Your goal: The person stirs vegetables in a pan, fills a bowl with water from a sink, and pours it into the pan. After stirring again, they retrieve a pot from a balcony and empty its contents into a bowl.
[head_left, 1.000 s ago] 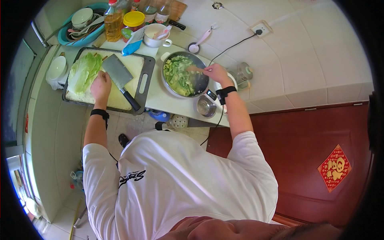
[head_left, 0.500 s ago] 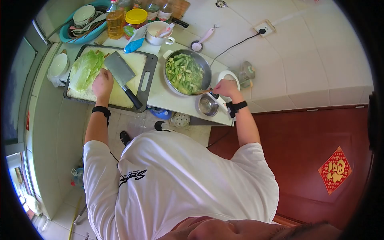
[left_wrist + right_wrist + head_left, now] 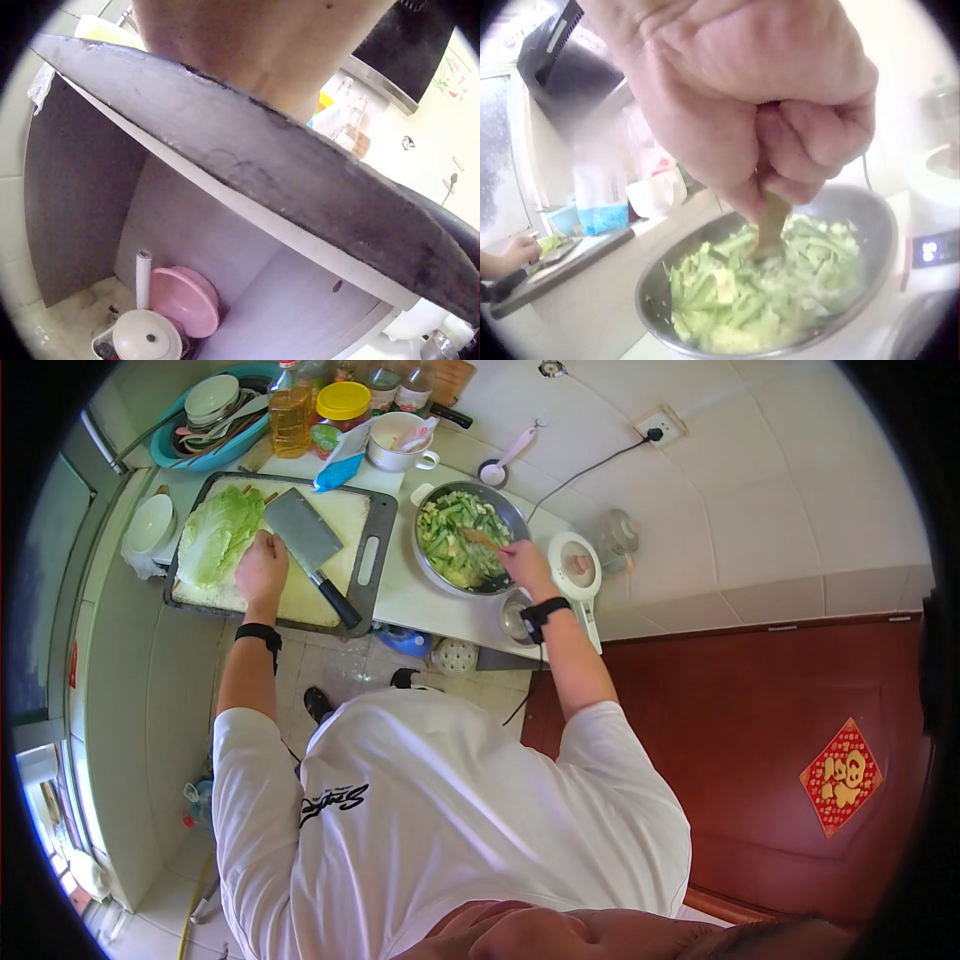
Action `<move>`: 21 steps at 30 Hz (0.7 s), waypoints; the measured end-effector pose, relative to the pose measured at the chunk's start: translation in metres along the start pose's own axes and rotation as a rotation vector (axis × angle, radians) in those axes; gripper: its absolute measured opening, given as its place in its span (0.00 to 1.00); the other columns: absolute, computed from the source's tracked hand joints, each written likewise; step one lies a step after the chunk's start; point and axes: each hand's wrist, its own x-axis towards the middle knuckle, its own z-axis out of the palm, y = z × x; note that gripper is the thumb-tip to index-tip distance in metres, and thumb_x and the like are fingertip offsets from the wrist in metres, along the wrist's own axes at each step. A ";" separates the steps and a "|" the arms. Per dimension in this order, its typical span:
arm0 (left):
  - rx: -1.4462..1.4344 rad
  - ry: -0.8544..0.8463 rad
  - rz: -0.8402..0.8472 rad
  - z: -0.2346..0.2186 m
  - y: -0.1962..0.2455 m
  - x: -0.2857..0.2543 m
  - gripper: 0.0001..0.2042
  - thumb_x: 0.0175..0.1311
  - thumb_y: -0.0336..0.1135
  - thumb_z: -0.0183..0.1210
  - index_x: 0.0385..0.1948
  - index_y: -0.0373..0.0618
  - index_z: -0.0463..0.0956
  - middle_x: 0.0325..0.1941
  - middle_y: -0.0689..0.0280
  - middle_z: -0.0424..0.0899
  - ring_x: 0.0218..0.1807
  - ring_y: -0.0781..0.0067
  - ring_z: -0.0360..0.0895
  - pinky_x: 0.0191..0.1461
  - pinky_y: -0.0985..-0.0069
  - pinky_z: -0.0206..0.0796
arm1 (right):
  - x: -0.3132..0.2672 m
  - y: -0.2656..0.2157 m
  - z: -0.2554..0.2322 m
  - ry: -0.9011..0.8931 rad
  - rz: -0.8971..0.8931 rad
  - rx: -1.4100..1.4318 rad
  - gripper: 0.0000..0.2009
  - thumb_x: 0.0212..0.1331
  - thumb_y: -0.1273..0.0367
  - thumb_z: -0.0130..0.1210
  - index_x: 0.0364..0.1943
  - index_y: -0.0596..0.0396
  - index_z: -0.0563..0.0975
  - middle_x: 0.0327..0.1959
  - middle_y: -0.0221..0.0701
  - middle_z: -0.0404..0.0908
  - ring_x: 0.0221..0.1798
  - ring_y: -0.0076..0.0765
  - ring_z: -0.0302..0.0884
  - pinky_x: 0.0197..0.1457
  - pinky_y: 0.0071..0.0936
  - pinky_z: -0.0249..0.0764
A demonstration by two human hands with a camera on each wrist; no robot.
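My right hand [image 3: 527, 565] grips a wooden spatula [image 3: 772, 225], fingers curled round its handle, over the pan [image 3: 514, 517]. The spatula's lower end is among chopped green vegetables with pale yellow pieces [image 3: 455, 540]. On the left, my left hand [image 3: 262, 570] rests at the cutting board [image 3: 384, 525], beside a pale green leafy vegetable [image 3: 215, 540]. A cleaver [image 3: 303, 530] lies on the board just right of that hand, its black handle toward the front edge. The left wrist view shows the board's edge hiding the left fingers; I cannot tell whether they hold anything.
Right of the pan are a metal bowl [image 3: 514, 617] and a white lidded appliance [image 3: 575, 565]. Behind stand a white cup [image 3: 388, 455], an oil bottle [image 3: 290, 420], a yellow-lidded jar [image 3: 343, 402] and a blue basin of dishes [image 3: 165, 452]. A cord runs to the wall socket [image 3: 665, 428].
The right hand moved the spatula from mid-pan to the pan's front right rim, then back over the vegetables. The left hand stays by the leafy vegetable; the cleaver keeps its place on the board.
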 end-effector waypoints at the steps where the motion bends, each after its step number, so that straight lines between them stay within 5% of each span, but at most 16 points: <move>1: -0.001 0.000 0.009 0.001 -0.001 0.000 0.12 0.63 0.46 0.48 0.27 0.50 0.72 0.24 0.59 0.80 0.29 0.52 0.78 0.30 0.57 0.67 | -0.009 -0.003 -0.018 -0.001 -0.009 -0.004 0.12 0.50 0.60 0.57 0.31 0.52 0.83 0.26 0.44 0.81 0.31 0.52 0.79 0.37 0.40 0.75; 5: -0.026 0.008 0.019 -0.003 0.002 -0.001 0.12 0.64 0.46 0.48 0.26 0.50 0.72 0.23 0.59 0.80 0.29 0.52 0.78 0.30 0.57 0.67 | -0.039 -0.015 -0.079 -0.206 0.038 -0.019 0.13 0.50 0.61 0.56 0.31 0.54 0.82 0.26 0.46 0.80 0.30 0.53 0.79 0.37 0.41 0.75; 9: 0.003 -0.016 0.020 -0.002 0.002 0.001 0.12 0.64 0.46 0.48 0.26 0.50 0.72 0.23 0.58 0.80 0.28 0.52 0.78 0.30 0.57 0.67 | -0.045 -0.011 -0.050 -0.399 -0.109 -0.134 0.12 0.51 0.61 0.57 0.29 0.56 0.82 0.24 0.47 0.79 0.28 0.50 0.78 0.34 0.37 0.73; 14: 0.020 -0.003 0.039 0.002 -0.001 0.001 0.12 0.63 0.45 0.48 0.26 0.49 0.72 0.23 0.58 0.80 0.28 0.52 0.78 0.30 0.56 0.67 | -0.022 -0.028 -0.013 -0.009 0.015 -0.013 0.14 0.52 0.58 0.56 0.28 0.55 0.82 0.25 0.46 0.79 0.31 0.52 0.79 0.36 0.40 0.74; 21: 0.009 -0.015 0.037 -0.002 0.003 0.000 0.11 0.63 0.44 0.49 0.26 0.49 0.72 0.24 0.59 0.81 0.28 0.52 0.78 0.31 0.57 0.68 | 0.016 -0.034 -0.013 0.082 0.049 -0.103 0.12 0.53 0.59 0.54 0.29 0.50 0.83 0.28 0.45 0.80 0.33 0.54 0.79 0.39 0.43 0.75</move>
